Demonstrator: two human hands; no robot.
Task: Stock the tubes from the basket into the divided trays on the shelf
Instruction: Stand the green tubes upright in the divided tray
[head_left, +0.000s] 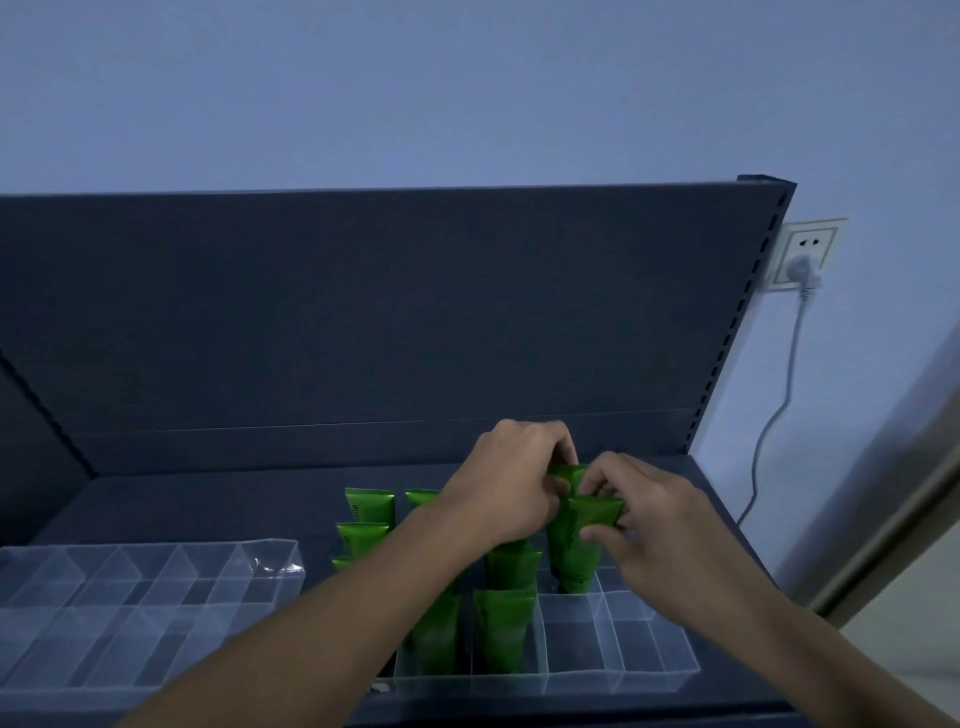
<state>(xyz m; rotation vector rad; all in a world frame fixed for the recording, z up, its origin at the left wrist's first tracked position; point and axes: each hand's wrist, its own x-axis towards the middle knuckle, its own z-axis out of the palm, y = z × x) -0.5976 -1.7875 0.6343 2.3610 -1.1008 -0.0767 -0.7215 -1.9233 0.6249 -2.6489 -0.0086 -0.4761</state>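
Hazard: the right tray (649, 673) is thin clear plastic with light divider walls, and a tube pressed down off-centre probably snags a divider, flexes it or shifts the whole tray on the shelf (218, 499). A second likely fault is crowding. Two tubes are handled at once at the far side of the right tray, close together, so a release of one may tip it against the other or into the wrong compartment. The stocked tubes (504, 629) in the columns left of centre of the right tray stand upright and close to the left forearm, which crosses over them; a low sweep of that arm may knock them askew. The left hand (511, 483) has its fingers curled and pinches the top of the rear tube (567, 475). The right hand (649, 514) pinches the flat crimped end of the front tube (579, 545) between thumb and curled fingers. The front tube is glossy green, wide at the crimp and narrower below, and it stands upright with its lower end inside a compartment toward the far right of the right tray. Compartments in front of it and to its right hold nothing. An empty left tray (130, 597) lies beside the right tray, on its left. The basket is not in view
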